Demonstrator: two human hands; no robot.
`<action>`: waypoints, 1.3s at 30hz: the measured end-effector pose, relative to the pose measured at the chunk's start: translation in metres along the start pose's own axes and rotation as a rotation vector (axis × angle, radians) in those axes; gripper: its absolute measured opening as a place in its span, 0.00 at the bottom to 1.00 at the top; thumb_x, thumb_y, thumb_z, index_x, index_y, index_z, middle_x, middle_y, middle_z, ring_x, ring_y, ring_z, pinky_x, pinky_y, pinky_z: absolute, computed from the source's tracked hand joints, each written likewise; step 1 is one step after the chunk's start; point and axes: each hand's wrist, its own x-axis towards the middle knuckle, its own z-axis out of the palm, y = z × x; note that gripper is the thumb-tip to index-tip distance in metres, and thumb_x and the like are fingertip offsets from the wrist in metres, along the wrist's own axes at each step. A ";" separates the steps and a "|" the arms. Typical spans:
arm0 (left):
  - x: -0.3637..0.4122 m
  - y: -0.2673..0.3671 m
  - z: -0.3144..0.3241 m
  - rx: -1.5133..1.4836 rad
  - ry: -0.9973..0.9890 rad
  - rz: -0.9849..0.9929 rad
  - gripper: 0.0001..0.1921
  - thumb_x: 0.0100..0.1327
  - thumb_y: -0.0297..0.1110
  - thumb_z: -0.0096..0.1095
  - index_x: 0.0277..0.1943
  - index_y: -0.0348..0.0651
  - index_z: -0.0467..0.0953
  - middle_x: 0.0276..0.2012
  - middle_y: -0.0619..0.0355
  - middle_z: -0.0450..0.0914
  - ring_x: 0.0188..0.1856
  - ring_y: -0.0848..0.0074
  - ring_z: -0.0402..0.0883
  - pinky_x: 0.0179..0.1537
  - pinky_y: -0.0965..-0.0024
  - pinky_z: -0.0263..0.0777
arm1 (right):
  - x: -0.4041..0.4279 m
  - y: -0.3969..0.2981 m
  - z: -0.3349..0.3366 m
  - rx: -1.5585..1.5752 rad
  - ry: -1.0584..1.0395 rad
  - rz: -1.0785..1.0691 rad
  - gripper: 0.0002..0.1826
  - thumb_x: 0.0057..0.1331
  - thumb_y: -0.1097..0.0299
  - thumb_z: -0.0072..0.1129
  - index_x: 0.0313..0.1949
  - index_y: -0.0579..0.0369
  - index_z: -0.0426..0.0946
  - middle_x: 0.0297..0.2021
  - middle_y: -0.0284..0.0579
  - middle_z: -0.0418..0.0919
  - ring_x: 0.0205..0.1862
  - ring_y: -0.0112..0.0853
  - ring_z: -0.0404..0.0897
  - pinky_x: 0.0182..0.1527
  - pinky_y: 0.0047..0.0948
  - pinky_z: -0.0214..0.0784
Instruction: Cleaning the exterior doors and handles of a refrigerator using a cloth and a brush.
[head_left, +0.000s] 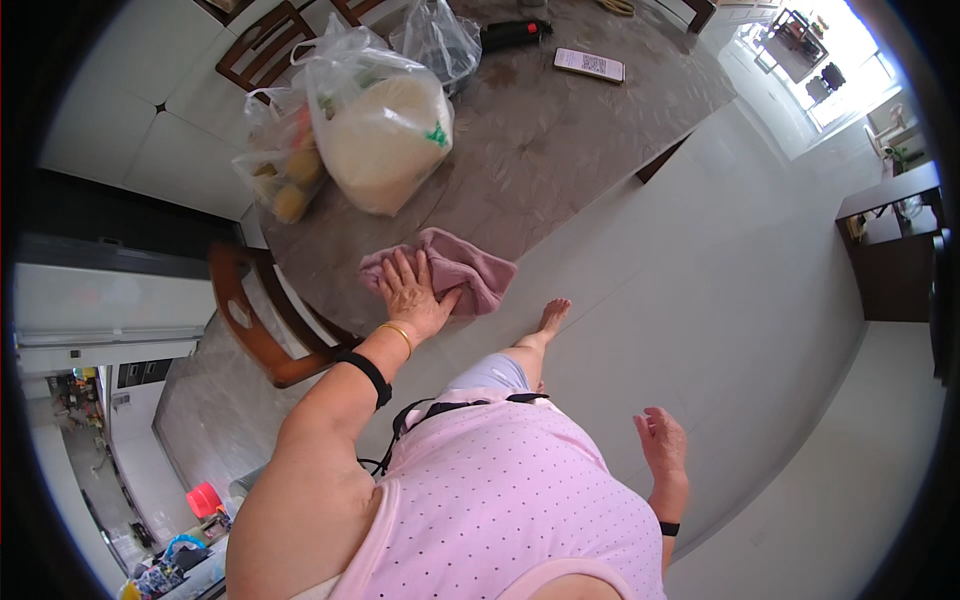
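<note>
My left hand (412, 296) lies with its fingers spread on top of a crumpled pink cloth (476, 266). The cloth rests at the near edge of a table (540, 165) with a brown, leaf-patterned top, and part of it reaches that edge. A gold bangle and a black band circle my left arm. Away from the table, my right hand (664, 442) hangs in the air at my side, its fingers loosely bent and nothing in it.
Clear plastic bags, one with a large pale bulk (382, 135) and one with yellow fruit (292, 187), stand on the table. Beyond are a phone (589, 65) and a black object (514, 34). A wooden chair (281, 322) stands close by on the left.
</note>
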 end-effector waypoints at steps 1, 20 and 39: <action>0.015 0.014 -0.003 0.018 0.057 0.081 0.54 0.62 0.70 0.51 0.78 0.42 0.40 0.77 0.33 0.37 0.77 0.37 0.34 0.74 0.38 0.32 | 0.014 -0.005 -0.004 -0.024 -0.033 -0.039 0.16 0.66 0.55 0.64 0.47 0.51 0.80 0.37 0.44 0.85 0.37 0.38 0.85 0.41 0.37 0.76; 0.328 0.232 -0.117 -0.066 0.200 0.070 0.46 0.64 0.73 0.44 0.79 0.58 0.46 0.79 0.42 0.39 0.78 0.40 0.35 0.73 0.36 0.34 | 0.197 -0.041 -0.111 -0.156 -0.209 -0.200 0.15 0.67 0.56 0.62 0.46 0.52 0.79 0.37 0.45 0.84 0.36 0.39 0.84 0.40 0.37 0.76; -0.028 -0.037 0.034 -0.054 0.102 -0.032 0.49 0.61 0.57 0.63 0.78 0.51 0.45 0.77 0.38 0.42 0.78 0.42 0.38 0.74 0.38 0.37 | 0.284 -0.059 -0.171 -0.258 -0.224 -0.444 0.18 0.67 0.53 0.61 0.45 0.54 0.80 0.38 0.46 0.84 0.42 0.44 0.84 0.43 0.41 0.76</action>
